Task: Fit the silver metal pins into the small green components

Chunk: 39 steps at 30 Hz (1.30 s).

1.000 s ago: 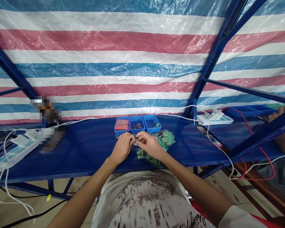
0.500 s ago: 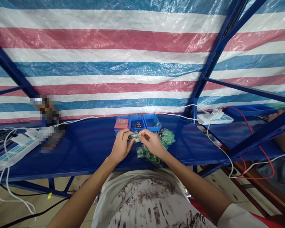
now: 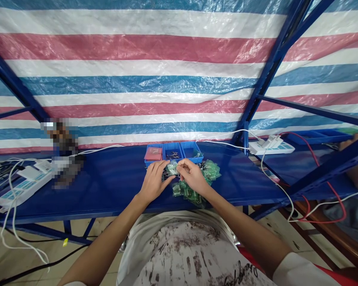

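Right hand (image 3: 193,176) is pinching a clear packet (image 3: 172,167) before the blue bins (image 3: 197,160); left hand (image 3: 151,180) is cupping around it, grip unclear. Green packets (image 3: 211,171) are lying heaped nearby; finished versus remaining: cannot tell.

left hand (image 3: 151,180) curved about small clear packet (image 3: 172,167), right hand (image 3: 193,177) pinching its right side | green packets (image 3: 211,171) heaped beside right hand, reaching toward near edge of counter (image 3: 107,182) | three joined blue bins (image 3: 196,160) by far edge, dark pins (image 3: 173,155) in middle one | white power strip (image 3: 25,187) at left end
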Motion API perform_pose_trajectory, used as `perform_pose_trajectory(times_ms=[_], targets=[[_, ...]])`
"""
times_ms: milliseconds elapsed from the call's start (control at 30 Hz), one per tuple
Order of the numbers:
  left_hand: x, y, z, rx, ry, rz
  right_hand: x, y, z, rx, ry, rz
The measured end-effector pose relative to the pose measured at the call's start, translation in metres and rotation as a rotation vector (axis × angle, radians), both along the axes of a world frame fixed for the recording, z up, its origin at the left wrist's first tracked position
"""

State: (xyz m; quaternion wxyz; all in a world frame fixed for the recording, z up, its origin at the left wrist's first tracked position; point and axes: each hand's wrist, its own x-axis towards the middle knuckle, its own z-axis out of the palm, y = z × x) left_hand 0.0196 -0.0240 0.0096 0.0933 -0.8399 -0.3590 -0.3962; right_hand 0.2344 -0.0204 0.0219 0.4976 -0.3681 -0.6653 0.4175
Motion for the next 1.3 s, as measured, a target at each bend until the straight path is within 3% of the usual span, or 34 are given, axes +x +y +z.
perform_pose_trajectory(times_ms=[267, 567, 1000, 1200, 1300], targets=[[0.001, -0.001, 0.002, 0.004, 0.035, -0.020, 0.003, 0.003, -0.003, 0.043, -0.072, -0.052], [-0.001, 0.002, 0.001, 0.002, 0.088, -0.056, 0.005, 0.006, -0.003, -0.037, -0.032, -0.019], [0.002, 0.003, -0.001, 0.050, -0.005, 0.033, 0.003, 0.000, 0.005, 0.027, -0.023, 0.045], [0.001, 0.006, -0.004, 0.068, -0.080, -0.043, 0.004, -0.003, 0.011, 0.256, -0.198, 0.008], [0.002, 0.005, -0.002, 0.059, -0.077, -0.037, 0.004, -0.004, 0.013, 0.266, -0.245, 0.004]])
